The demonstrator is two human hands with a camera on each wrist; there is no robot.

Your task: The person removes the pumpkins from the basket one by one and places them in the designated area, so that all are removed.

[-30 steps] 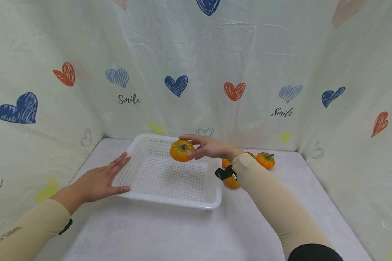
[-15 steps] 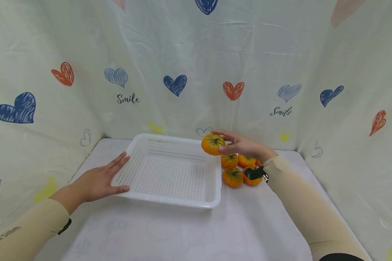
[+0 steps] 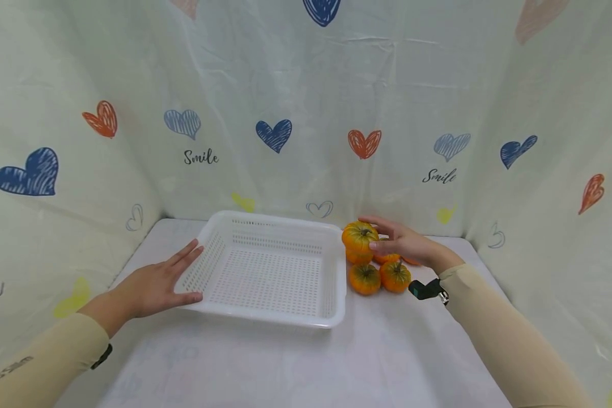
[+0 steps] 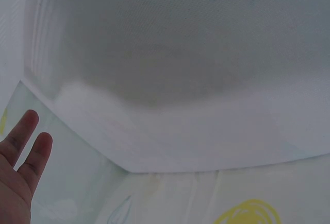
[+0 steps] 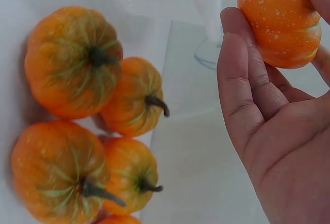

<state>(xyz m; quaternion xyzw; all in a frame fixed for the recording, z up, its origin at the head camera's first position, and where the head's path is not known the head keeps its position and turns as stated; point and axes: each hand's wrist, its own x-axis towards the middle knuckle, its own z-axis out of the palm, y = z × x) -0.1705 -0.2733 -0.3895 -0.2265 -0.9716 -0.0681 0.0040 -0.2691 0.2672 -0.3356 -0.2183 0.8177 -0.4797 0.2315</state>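
My right hand (image 3: 405, 243) holds a small orange pumpkin (image 3: 359, 235) between thumb and fingers, just beyond the right rim of a white plastic basket (image 3: 265, 318). In the right wrist view this pumpkin (image 5: 278, 26) shows pale speckles, with the fingers curved round its side. Several more pumpkins (image 3: 364, 279) sit grouped beside the basket, below the held one, with dark stems. My left hand (image 3: 150, 286) lies along the basket's left side, fingers straight and spread. Two outstretched fingers (image 4: 36, 159) of that hand show at the left wrist view's edge.
The basket has perforated walls and a perforated floor. Everything stands on a table with a white cover (image 3: 265, 368). A pale curtain (image 3: 306, 85) printed with hearts and "Smile" encloses the table's back and sides.
My right hand has carried the pumpkin from over the basket rightward past its rim, then down toward the grouped pumpkins. The left hand and the basket have stayed put.
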